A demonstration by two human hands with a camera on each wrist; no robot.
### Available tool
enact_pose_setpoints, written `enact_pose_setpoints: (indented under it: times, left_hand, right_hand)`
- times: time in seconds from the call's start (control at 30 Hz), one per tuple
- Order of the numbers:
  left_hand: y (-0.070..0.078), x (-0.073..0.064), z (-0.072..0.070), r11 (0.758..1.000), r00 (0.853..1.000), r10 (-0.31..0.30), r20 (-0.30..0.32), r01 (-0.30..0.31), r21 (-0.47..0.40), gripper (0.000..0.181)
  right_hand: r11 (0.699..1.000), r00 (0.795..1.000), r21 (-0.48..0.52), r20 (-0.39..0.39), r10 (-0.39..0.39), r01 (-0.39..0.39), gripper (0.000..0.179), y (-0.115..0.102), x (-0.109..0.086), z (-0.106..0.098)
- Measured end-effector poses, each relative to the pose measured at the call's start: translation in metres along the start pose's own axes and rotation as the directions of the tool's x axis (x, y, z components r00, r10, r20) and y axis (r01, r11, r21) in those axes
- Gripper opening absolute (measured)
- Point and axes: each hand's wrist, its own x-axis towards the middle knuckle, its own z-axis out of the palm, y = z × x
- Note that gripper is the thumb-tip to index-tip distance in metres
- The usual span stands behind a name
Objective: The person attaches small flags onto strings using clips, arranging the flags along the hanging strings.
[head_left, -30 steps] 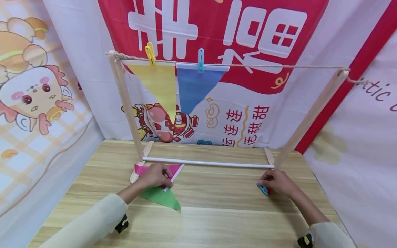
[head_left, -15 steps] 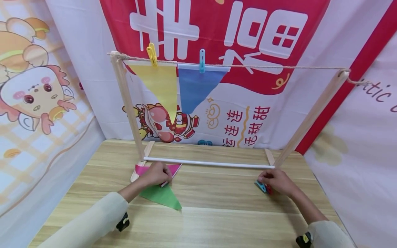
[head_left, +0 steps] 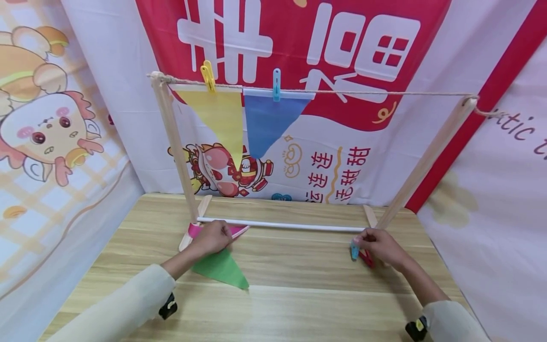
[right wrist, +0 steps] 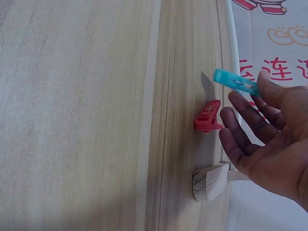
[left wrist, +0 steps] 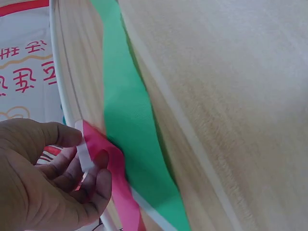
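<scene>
Toward the far left corner of the tabletop (head_left: 307,304), pinched the pink flag (left wrist: 119,175) by its white band (left wrist: 84,151) between the thumb and fingers of the left hand (head_left: 213,236), probably to master the straight edge and let the pink part trail free. Had the green flag (head_left: 222,270) lying just beside, closer to the near edge, plausibly for easy reach by the same hand. Could not tell touching from apart between these two flags.

Toward the far right corner, pinched the turquoise clip (right wrist: 236,82) above the tabletop between the thumb and forefinger of the right hand (head_left: 381,244), other fingers loosely spread, apparently to grip so small a thing without crowding it. Had the red clip (right wrist: 208,115) resting just below, apart from the fingers, likely there for ease of reach.

Along the far edge, had the left post (head_left: 174,142) and right post (head_left: 424,167) standing on crosswise feet (head_left: 205,205), presumably for steadiness, and joined low down by a white rod (head_left: 290,225), presumably as a spacer. Had the string (head_left: 363,92) tied between the post tops, bare toward the right post. Had the yellow flag (head_left: 224,111) and blue flag (head_left: 269,123) fastened to it side by side, points downward, with the yellow clip (head_left: 207,77) and pale blue clip (head_left: 277,85), likely to show each in full.
</scene>
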Motion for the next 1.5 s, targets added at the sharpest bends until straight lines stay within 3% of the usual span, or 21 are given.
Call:
enact_pose_setpoints:
  times: [0.07,0.23,0.3,0.67,1.03,1.3,1.5]
  left_hand:
    - [-0.007,0.004,-0.001,0.999,0.999,0.051,-0.021,-0.051,-0.002,0.001]
    - [-0.005,0.008,-0.006,0.999,0.999,0.038,-0.034,-0.038,0.0,0.01]
    - [0.004,0.005,-0.01,1.0,0.999,-0.001,-0.04,0.001,0.006,0.013]
    - [0.01,0.01,-0.022,0.994,0.994,0.098,-0.054,-0.1,-0.04,0.012]
    - [0.015,0.01,-0.029,0.991,0.99,0.121,-0.066,-0.125,-0.052,0.01]
    - [0.021,0.015,-0.033,0.988,0.988,0.137,-0.075,-0.141,-0.057,0.009]
    - [0.028,0.018,-0.035,0.983,0.982,0.17,-0.085,-0.175,-0.051,0.007]
  right_hand:
    - [1.0,1.0,0.017,-0.006,-0.006,0.006,0.026,-0.001,0.001,0.001]
    - [1.0,1.0,0.018,-0.023,-0.017,0.017,0.024,-0.001,0.003,0.002]
    - [1.0,1.0,0.021,-0.025,-0.017,0.017,0.024,-0.002,0.004,0.002]
    - [0.997,0.999,0.073,-0.014,-0.035,0.036,0.027,-0.008,0.008,0.0]
    - [0.986,1.0,0.168,0.018,-0.023,0.02,0.044,-0.013,0.011,-0.002]
    - [0.993,0.999,0.113,0.011,-0.035,0.034,0.043,-0.019,0.012,-0.005]
    - [0.99,0.998,0.13,0.017,-0.056,0.053,0.045,-0.026,0.011,-0.007]
